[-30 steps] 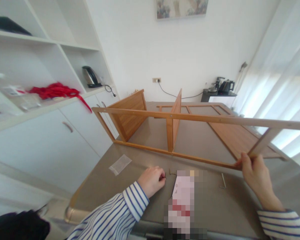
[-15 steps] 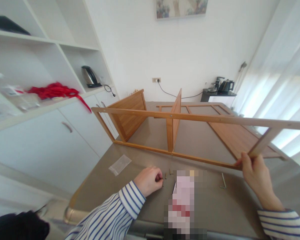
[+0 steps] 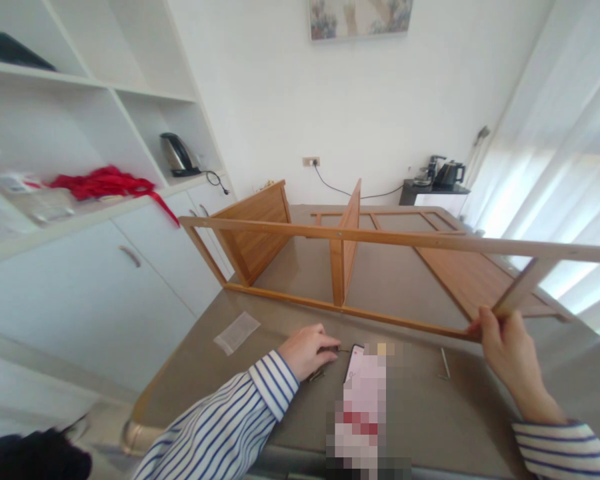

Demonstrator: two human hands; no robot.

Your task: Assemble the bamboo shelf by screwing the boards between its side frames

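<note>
A bamboo shelf frame [image 3: 380, 240] stands on edge on the grey table [image 3: 420, 413], with a divider panel [image 3: 347, 230] in its middle and a board at its left end. My right hand [image 3: 505, 353] is closed round the frame's lower right corner, where a post meets the bottom rail. My left hand [image 3: 307, 350] rests low on the table, its fingers pinching at small metal screws [image 3: 330, 349] beside a phone [image 3: 365, 393]. What the pinch holds is too small to name.
An Allen key [image 3: 445, 363] lies on the table near my right hand. A clear plastic bag [image 3: 237, 332] lies to the left. A flat wooden panel [image 3: 470, 273] lies behind the frame. White cabinets with a kettle [image 3: 175, 153] and red cloth [image 3: 100, 181] stand left.
My left hand has shifted slightly forward and its fingers have stretched toward the screws. The right hand has kept its hold on the frame. The view has tilted a little.
</note>
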